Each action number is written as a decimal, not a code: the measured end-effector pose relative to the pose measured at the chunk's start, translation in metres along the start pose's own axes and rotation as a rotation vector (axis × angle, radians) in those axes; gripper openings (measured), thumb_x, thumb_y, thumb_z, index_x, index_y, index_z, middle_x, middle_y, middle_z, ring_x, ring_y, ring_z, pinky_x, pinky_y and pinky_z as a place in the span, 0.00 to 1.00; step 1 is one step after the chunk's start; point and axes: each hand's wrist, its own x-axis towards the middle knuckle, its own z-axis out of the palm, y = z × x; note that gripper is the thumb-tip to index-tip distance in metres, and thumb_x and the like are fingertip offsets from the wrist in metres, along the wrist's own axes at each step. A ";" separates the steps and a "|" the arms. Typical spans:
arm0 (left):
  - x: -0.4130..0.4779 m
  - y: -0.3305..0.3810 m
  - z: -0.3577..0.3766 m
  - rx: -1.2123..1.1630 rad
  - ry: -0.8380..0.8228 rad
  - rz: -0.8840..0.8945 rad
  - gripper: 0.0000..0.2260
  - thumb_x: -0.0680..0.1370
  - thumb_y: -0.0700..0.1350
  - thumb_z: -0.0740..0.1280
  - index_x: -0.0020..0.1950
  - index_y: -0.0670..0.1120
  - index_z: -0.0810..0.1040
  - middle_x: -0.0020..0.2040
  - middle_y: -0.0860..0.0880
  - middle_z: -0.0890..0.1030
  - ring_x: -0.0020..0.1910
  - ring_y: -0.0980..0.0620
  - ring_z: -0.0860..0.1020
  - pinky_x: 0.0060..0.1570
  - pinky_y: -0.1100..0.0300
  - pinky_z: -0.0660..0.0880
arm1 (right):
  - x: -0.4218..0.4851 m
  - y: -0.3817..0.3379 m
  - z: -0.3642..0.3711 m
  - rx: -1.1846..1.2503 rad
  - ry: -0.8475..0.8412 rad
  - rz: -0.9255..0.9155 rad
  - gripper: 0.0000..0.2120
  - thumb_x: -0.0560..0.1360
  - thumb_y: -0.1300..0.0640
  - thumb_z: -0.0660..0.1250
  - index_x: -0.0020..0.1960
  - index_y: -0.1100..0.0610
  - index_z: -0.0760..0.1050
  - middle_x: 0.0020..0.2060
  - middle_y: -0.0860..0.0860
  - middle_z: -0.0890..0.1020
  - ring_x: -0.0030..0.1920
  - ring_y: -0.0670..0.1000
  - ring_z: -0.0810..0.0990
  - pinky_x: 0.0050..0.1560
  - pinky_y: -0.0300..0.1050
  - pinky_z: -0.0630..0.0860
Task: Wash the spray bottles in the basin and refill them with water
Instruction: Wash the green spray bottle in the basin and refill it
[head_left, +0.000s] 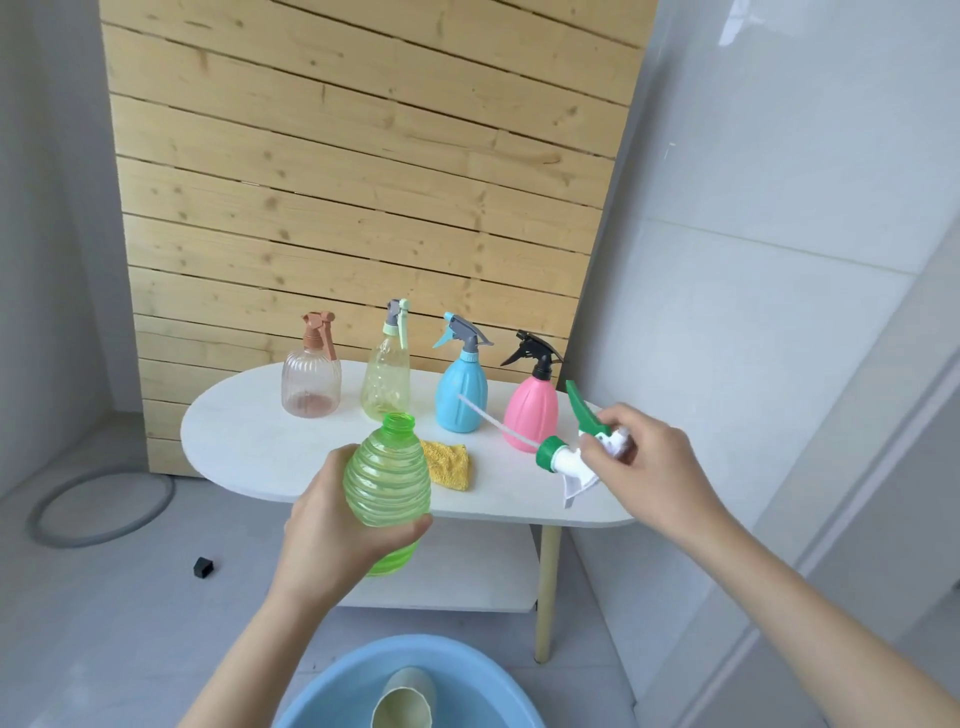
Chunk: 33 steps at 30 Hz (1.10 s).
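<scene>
My left hand (332, 525) grips a ribbed green bottle (387, 478) with its neck open and no cap, held above the floor in front of the white table (249, 441). My right hand (641, 457) holds the green-and-white spray head (569, 449) over the table's right end; its thin tube points left toward the blue bottle. Upright on the table stand a clear pink bottle (310, 382), a yellowish bottle (387, 374), a blue bottle (460, 387) and a pink bottle (530, 410), all with spray heads on. A blue basin (332, 686) sits on the floor below me.
A yellow cloth (449, 464) lies on the table behind the green bottle. A beige cup (405, 699) lies in the basin. A grey hose (104, 506) loops on the floor at left, near a small black cap (204, 567). A wooden slat panel leans behind the table.
</scene>
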 end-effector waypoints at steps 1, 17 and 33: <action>-0.002 0.001 -0.001 0.006 -0.005 0.007 0.36 0.53 0.61 0.77 0.57 0.59 0.69 0.49 0.62 0.79 0.53 0.53 0.77 0.53 0.51 0.74 | -0.008 -0.004 -0.010 0.033 -0.003 0.000 0.02 0.73 0.58 0.68 0.41 0.55 0.76 0.25 0.46 0.72 0.27 0.46 0.65 0.28 0.37 0.62; -0.031 0.017 0.007 0.131 -0.092 0.039 0.35 0.61 0.52 0.80 0.64 0.49 0.70 0.57 0.51 0.78 0.58 0.48 0.74 0.46 0.58 0.64 | -0.072 -0.040 -0.067 -0.329 -0.058 -0.524 0.09 0.76 0.52 0.59 0.49 0.55 0.75 0.38 0.43 0.72 0.40 0.43 0.68 0.41 0.35 0.65; -0.044 0.019 0.018 0.136 -0.180 0.076 0.45 0.51 0.67 0.69 0.65 0.51 0.69 0.57 0.53 0.77 0.57 0.49 0.75 0.55 0.51 0.72 | -0.029 -0.094 -0.065 -0.585 -0.126 -0.851 0.07 0.77 0.61 0.61 0.53 0.58 0.75 0.43 0.50 0.78 0.44 0.53 0.74 0.46 0.49 0.69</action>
